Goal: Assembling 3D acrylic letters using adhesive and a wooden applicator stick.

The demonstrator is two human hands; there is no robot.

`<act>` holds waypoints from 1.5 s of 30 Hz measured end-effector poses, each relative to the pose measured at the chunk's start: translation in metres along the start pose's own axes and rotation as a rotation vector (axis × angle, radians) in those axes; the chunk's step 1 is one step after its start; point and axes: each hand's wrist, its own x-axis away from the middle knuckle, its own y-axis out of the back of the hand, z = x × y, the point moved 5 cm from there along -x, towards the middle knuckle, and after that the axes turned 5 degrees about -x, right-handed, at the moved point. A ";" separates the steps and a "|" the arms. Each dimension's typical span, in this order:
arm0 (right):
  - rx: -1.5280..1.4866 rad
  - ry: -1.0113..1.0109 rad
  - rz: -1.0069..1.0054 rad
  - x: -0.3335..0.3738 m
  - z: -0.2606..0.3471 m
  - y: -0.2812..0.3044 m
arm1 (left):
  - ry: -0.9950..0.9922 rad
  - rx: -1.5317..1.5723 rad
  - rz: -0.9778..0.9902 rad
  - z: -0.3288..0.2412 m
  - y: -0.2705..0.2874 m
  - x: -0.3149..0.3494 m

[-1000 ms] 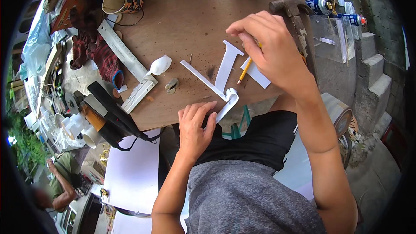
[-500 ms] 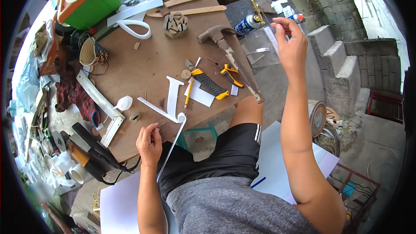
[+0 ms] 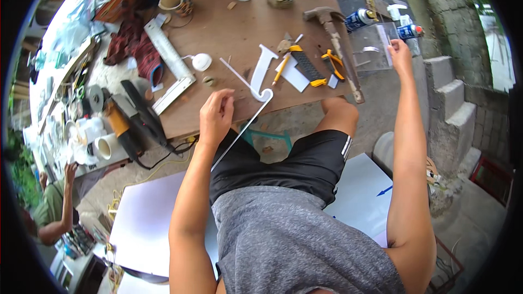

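Observation:
My right hand (image 3: 401, 57) is stretched far out to the right, its fingertips pinched at the right edge of a clear plastic sheet (image 3: 372, 60). A pale strip shows along that edge. At the bench's near edge, my left hand (image 3: 217, 113) is closed with curled fingers; whatever they hold, if anything, is hidden. To its right a long white strip (image 3: 238, 135) with a curled end runs from the bench down to my lap. Touching the curl is a flat white letter-like piece (image 3: 263, 68). A yellow pencil (image 3: 280, 69) and a white offcut (image 3: 295, 79) lie beside it.
A hammer (image 3: 339, 49), black-and-yellow cutter (image 3: 306, 65) and yellow pliers (image 3: 332, 64) lie on the brown bench (image 3: 229, 27). Left are a metal square (image 3: 168, 54) and a power tool (image 3: 118, 122). Cans (image 3: 359, 19) stand at the far right. Another person (image 3: 54, 207) is at lower left.
The view has shifted, so the bench appears higher and further right. My right hand has come down to the clear sheet's right edge. More of the other person now shows at lower left.

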 end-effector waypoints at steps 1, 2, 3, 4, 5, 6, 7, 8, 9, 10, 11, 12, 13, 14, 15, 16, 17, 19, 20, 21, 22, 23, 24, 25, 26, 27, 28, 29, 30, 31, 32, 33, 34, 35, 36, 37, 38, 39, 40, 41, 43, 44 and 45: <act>-0.022 -0.001 0.003 -0.003 0.005 -0.004 | 0.013 -0.001 0.012 -0.001 0.001 0.000; -0.020 0.007 -0.003 -0.002 0.009 -0.007 | 0.026 0.001 0.025 -0.001 0.003 0.001; -0.029 0.023 0.009 -0.002 0.015 -0.012 | 0.040 -0.008 0.011 -0.001 0.006 0.002; -0.031 0.018 -0.003 -0.001 0.012 -0.011 | 0.001 -0.021 -0.010 -0.005 0.006 0.002; -0.031 0.011 -0.019 -0.002 0.006 -0.008 | -0.041 -0.031 -0.029 -0.007 0.007 0.002; -0.023 0.040 -0.052 -0.004 0.002 -0.003 | -0.039 -0.026 -0.031 -0.006 0.009 0.001; -0.022 0.041 -0.051 -0.004 0.004 0.001 | -0.151 -0.137 -0.068 -0.011 0.011 0.001; -0.130 -0.021 -0.043 -0.003 0.008 0.011 | -0.261 -0.250 -0.108 -0.018 0.015 0.000; -0.234 -0.087 -0.038 -0.002 0.009 0.026 | -0.260 -0.246 -0.109 -0.021 0.018 -0.003; -0.472 -0.100 -0.023 0.009 0.029 0.041 | -0.318 -0.311 -0.145 -0.032 0.022 -0.006; -0.718 -0.102 0.009 0.018 0.065 0.050 | -0.362 -0.389 -0.191 -0.035 0.029 -0.004; -0.835 -0.085 0.077 0.024 0.096 0.065 | -0.353 -0.393 -0.195 -0.032 0.032 -0.003; -0.951 -0.071 0.143 0.031 0.124 0.080 | -0.345 -0.395 -0.182 -0.028 0.033 -0.003; -0.946 -0.071 0.145 0.040 0.146 0.099 | -0.341 -0.390 -0.167 -0.026 0.033 -0.005; -1.070 -0.058 0.172 0.049 0.168 0.114 | -0.340 -0.387 -0.166 -0.031 0.033 -0.007; -1.198 -0.041 0.203 0.058 0.191 0.126 | -0.353 -0.469 -0.201 -0.040 0.036 -0.010; -1.196 -0.039 0.205 0.071 0.220 0.137 | -0.367 -0.549 -0.237 -0.046 0.038 -0.012; -1.115 0.126 0.120 0.093 0.268 0.166 | -0.370 -0.496 -0.164 -0.038 0.024 -0.023; -1.116 0.131 0.122 0.095 0.273 0.173 | -0.396 -0.508 -0.143 -0.040 0.024 -0.026; -1.021 0.295 0.182 0.098 0.286 0.180 | -0.420 -0.521 -0.121 -0.040 0.023 -0.028; -0.918 0.455 0.237 0.102 0.299 0.187 | -0.431 -0.494 -0.091 -0.040 0.022 -0.031; -0.914 0.458 0.238 0.104 0.307 0.192 | -0.431 -0.492 -0.094 -0.039 0.022 -0.034; -0.771 0.543 0.203 0.109 0.321 0.197 | -0.459 -0.470 -0.058 -0.039 0.019 -0.037; -0.626 0.626 0.171 0.114 0.336 0.197 | -0.485 -0.449 -0.023 -0.039 0.017 -0.039; -0.618 0.622 0.168 0.120 0.348 0.194 | -0.497 -0.459 0.000 -0.039 0.014 -0.042; -0.628 0.646 0.228 0.128 0.364 0.187 | -0.501 -0.450 0.003 -0.038 0.010 -0.046; -0.676 0.702 0.319 0.131 0.384 0.167 | -0.477 -0.496 -0.004 -0.028 0.018 -0.042; -0.666 0.699 0.315 0.136 0.394 0.161 | -0.491 -0.500 0.005 -0.027 0.015 -0.046; -0.711 0.679 0.370 0.141 0.401 0.150 | -0.493 -0.511 0.031 -0.025 0.011 -0.048; -0.775 0.675 0.444 0.145 0.410 0.133 | -0.474 -0.525 0.022 -0.019 0.017 -0.045; -0.767 0.670 0.440 0.149 0.415 0.127 | -0.491 -0.518 0.032 -0.020 0.013 -0.048; -0.716 0.683 0.473 0.153 0.421 0.119 | -0.505 -0.513 0.042 -0.020 0.010 -0.049; -0.672 0.700 0.513 0.157 0.427 0.108 | -0.502 -0.512 0.043 -0.019 0.010 -0.049; -0.671 0.696 0.513 0.159 0.431 0.102 | -0.510 -0.506 0.037 -0.021 0.009 -0.050; -0.622 0.727 0.535 0.162 0.436 0.094 | -0.518 -0.501 0.032 -0.022 0.009 -0.050; -0.571 0.761 0.559 0.165 0.441 0.085 | -0.516 -0.498 0.032 -0.022 0.008 -0.049; -0.607 0.802 0.557 0.165 0.440 0.075 | -0.517 -0.488 0.028 -0.022 0.007 -0.049; -0.605 0.800 0.557 0.164 0.441 0.069 | -0.517 -0.477 0.024 -0.023 0.006 -0.049; -0.578 0.848 0.569 0.167 0.443 0.064 | -0.513 -0.478 0.025 -0.022 0.005 -0.049; -0.551 0.896 0.580 0.169 0.445 0.059 | -0.502 -0.460 0.017 -0.021 0.006 -0.050; -0.518 0.952 0.575 0.170 0.447 0.051 | -0.489 -0.441 0.010 -0.019 0.006 -0.051; -0.518 0.966 0.581 0.170 0.447 0.048 | -0.476 -0.431 0.003 -0.018 0.006 -0.052; -0.518 0.979 0.587 0.171 0.447 0.044 | -0.464 -0.420 -0.003 -0.017 0.006 -0.052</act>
